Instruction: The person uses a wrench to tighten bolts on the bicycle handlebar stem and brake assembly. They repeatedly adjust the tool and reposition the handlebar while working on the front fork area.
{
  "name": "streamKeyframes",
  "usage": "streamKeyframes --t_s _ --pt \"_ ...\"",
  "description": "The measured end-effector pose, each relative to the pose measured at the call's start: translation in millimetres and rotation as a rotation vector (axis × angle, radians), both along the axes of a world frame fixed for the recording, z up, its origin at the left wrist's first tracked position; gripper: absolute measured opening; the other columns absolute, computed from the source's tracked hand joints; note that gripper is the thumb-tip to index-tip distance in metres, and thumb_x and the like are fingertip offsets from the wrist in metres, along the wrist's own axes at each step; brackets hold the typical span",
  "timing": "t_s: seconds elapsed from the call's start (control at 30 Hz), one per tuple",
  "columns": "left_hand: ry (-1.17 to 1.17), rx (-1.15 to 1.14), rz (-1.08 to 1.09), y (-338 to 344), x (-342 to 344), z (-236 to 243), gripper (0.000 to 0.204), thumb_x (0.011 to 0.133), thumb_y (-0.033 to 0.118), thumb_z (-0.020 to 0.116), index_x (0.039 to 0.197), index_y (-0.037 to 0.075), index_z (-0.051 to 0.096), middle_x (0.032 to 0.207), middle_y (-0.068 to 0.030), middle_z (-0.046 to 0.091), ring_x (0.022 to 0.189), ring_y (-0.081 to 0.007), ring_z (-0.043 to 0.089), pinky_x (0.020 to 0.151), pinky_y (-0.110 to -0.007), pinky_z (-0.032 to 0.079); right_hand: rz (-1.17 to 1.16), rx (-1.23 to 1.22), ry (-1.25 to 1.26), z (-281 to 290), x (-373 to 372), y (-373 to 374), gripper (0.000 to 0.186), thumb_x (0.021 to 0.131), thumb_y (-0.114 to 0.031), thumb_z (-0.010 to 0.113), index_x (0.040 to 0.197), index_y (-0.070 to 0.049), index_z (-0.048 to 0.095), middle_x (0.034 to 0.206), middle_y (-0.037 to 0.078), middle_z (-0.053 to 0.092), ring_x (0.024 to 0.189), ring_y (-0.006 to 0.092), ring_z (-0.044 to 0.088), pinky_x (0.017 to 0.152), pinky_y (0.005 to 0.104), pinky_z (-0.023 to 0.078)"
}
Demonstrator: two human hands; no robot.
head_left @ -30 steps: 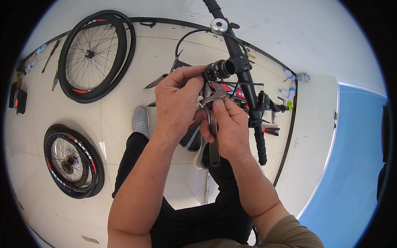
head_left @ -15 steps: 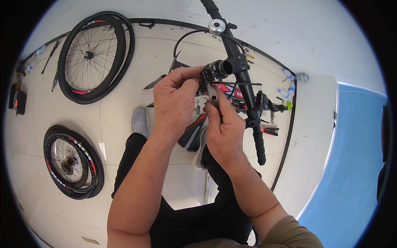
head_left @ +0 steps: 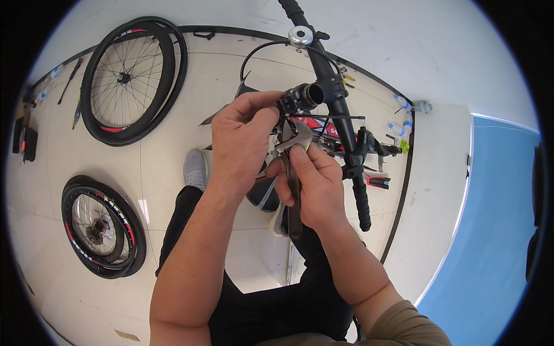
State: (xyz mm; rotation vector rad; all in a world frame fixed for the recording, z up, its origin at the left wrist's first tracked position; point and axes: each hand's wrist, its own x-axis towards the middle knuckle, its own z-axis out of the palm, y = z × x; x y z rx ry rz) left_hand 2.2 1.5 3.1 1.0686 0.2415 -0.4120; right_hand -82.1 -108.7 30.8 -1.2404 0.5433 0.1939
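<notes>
My right hand [head_left: 319, 184] grips an adjustable wrench [head_left: 294, 190] by its upper handle, thumb lying just below the head. The wrench's jaws point up toward the bicycle, and its handle hangs down toward my lap. Whether the jaws touch any part cannot be made out. My left hand [head_left: 239, 138] is closed at the side of a black tube fitting [head_left: 301, 98] with an open round end; its fingertips are partly hidden there. Just right of that fitting runs the black handlebar [head_left: 340, 109], carrying a silver bell [head_left: 300, 36].
Two groups of wheels lie at left, one far [head_left: 124, 78] and one nearer [head_left: 98, 225]. Below my hands is a black saddle [head_left: 264, 195]. Plastic bottles [head_left: 398, 128] and a red-black piece [head_left: 378, 183] lie by the right wall. A blue panel [head_left: 479, 213] stands beyond.
The wrench has been turned in my right hand: its handle end pointed toward me near the fitting, and now the jaws are there with the handle downward. My left hand stays nearly in place.
</notes>
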Motion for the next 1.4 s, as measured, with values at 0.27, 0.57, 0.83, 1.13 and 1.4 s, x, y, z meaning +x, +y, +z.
streamKeyframes --t_s 0.27,0.57,0.83,1.13,1.4 --pt "-0.012 0.008 -0.005 0.8 -0.1 -1.8 0.019 0.093 0.007 0.065 0.109 -0.001 0.07 0.095 -0.0064 0.071 0.085 -0.0121 0.065 0.078 -0.027 0.052 0.002 0.053 0.024 -3.2 6.8 -1.2 0.027 0.108 -0.021 0.042 0.115 0.0 0.057 0.086 0.014 0.067 0.049 0.0119 0.05 0.046 0.0254 0.039" --pt "0.045 -0.051 -0.022 3.3 0.4 3.3 0.02 0.093 0.007 0.065 0.11 -0.002 0.07 0.096 -0.0075 0.071 0.087 -0.0128 0.065 0.08 -0.027 0.053 -0.028 0.364 0.029 -5.5 2.6 -8.4 0.028 0.109 -0.022 0.04 0.117 0.0 0.056 0.088 0.015 0.067 0.048 0.0121 0.046 0.053 0.0278 0.044" --pt "0.035 -0.025 -0.031 3.9 0.8 0.2 0.022 0.092 0.006 0.064 0.112 -0.002 0.07 0.097 -0.0076 0.071 0.089 -0.0131 0.065 0.081 -0.027 0.052 0.044 -0.007 -0.03 -6.7 4.3 -2.0 0.027 0.108 -0.02 0.041 0.114 0.001 0.056 0.088 0.015 0.067 0.048 0.0116 0.047 0.052 0.0286 0.046" --pt "0.044 -0.035 -0.025 4.3 0.5 4.0 0.024 0.091 0.006 0.065 0.113 -0.003 0.07 0.097 -0.0088 0.071 0.087 -0.014 0.065 0.078 -0.027 0.052 -0.03 0.355 0.033 -5.3 4.0 -5.0 0.027 0.108 -0.022 0.041 0.116 0.0 0.055 0.088 0.015 0.067 0.047 0.0117 0.045 0.048 0.0285 0.041" --pt "0.017 -0.046 -0.015 4.4 0.5 0.2 0.024 0.091 0.006 0.066 0.113 -0.004 0.07 0.098 -0.0096 0.071 0.09 -0.0151 0.066 0.08 -0.028 0.053 0.003 0.057 0.024 -5.5 6.3 1.5 0.028 0.109 -0.023 0.041 0.118 -0.001 0.055 0.088 0.014 0.067 0.048 0.0116 0.048 0.048 0.0268 0.041"
